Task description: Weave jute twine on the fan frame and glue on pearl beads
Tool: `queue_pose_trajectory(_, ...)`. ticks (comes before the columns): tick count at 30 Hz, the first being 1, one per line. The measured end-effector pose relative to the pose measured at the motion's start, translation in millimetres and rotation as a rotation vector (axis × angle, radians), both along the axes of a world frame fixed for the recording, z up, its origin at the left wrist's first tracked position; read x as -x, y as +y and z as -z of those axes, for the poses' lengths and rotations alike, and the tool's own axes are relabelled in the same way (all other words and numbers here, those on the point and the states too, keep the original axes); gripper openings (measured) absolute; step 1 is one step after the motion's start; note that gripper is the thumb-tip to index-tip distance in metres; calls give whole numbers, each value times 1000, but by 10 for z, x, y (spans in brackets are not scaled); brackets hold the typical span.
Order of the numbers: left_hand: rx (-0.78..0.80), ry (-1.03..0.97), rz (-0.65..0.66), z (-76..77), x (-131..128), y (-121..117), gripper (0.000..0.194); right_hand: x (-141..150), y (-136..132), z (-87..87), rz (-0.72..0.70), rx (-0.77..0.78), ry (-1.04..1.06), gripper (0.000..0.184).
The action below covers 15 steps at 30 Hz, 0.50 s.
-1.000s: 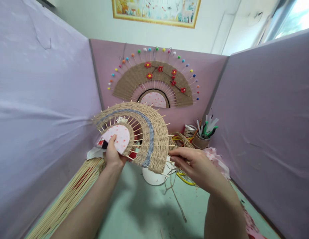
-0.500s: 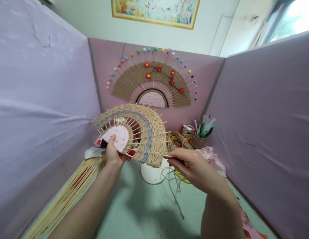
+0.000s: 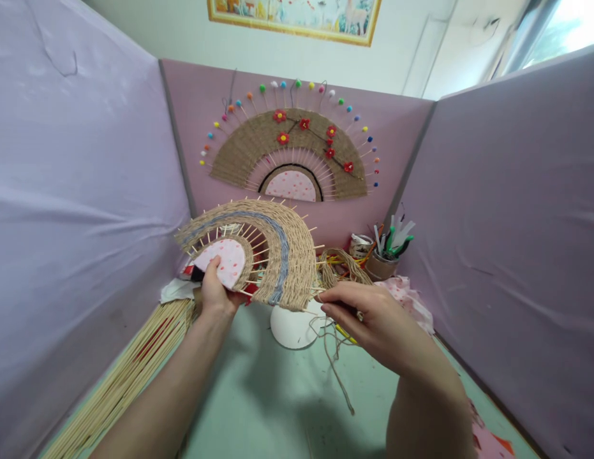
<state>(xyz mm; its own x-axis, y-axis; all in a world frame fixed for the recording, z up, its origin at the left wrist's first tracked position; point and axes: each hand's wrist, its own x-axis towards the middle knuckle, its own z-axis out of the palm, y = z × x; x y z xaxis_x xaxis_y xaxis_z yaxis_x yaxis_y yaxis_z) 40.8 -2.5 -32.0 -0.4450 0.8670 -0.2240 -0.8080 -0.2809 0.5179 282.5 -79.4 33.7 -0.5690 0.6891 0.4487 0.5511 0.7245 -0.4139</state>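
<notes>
My left hand (image 3: 219,294) grips a half-round woven fan (image 3: 299,255) by its pink-patterned centre, thumb on top and fingers underneath. The fan is tan twine woven over thin wooden sticks, with a grey-blue band, and its stick ends poke out past the outer rim. At the fan's lower right corner my right hand (image 3: 356,312) is closed in a pinch beside a stick end, on twine (image 3: 337,373) whose loose length trails down to the table. The exact grip between the fingertips is partly hidden.
On the pink back panel hangs a finished-looking fan (image 3: 249,150) with red flowers and coloured beads. Long thin sticks (image 3: 129,376) lie at left. A white disc (image 3: 291,328) lies under the fan. Behind stand a tool holder (image 3: 383,262) and a twine bundle (image 3: 347,264). Purple cloth walls flank the table.
The right hand stays pinched at the fan's corner, its fingertips shifted slightly by the stick end. The left hand keeps its hold. The whole view has shifted a little.
</notes>
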Motion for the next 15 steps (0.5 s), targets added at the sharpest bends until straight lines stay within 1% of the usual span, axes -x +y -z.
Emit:
queue_pose_trajectory(2, -18, 39, -1, 29, 11, 20, 31, -8, -32, -2, 19, -5, 2, 14)
queue_pose_trajectory(6, 3, 33, -17, 60, 19, 45, 32, -20, -74, -19, 62, -16, 12, 16)
queue_pose_trajectory(9, -8, 31, -24, 70, 2, 50, 33, -13, -89, -28, 112, -27, 2, 14)
queue_pose_trajectory(15, 7, 54, -75, 79, -18, 57, 29, 57, -129, 11, 205, -65, -71, 12)
